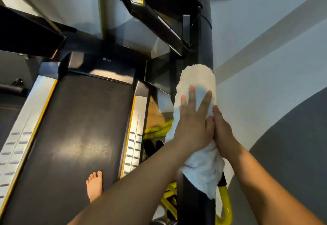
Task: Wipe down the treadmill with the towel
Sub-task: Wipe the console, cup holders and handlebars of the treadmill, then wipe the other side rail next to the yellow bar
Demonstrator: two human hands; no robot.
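A white towel [198, 83] is wrapped over the treadmill's black right upright post [205, 35]. My left hand [192, 120] presses flat on the towel with its fingers spread and straight. My right hand [223, 133] holds the towel against the post's right side, touching my left hand; most of its fingers are hidden behind the post. The towel's loose end [205, 171] hangs below both wrists. The treadmill belt [76, 136] runs down the left, with the console [141, 0] above.
My bare foot [95, 186] stands on the belt. Silver side rails [135, 136] with yellow trim flank the belt. Yellow bars [226, 205] and dark shoes [153, 146] lie by the post's base. A grey and white wall [274, 65] is close on the right.
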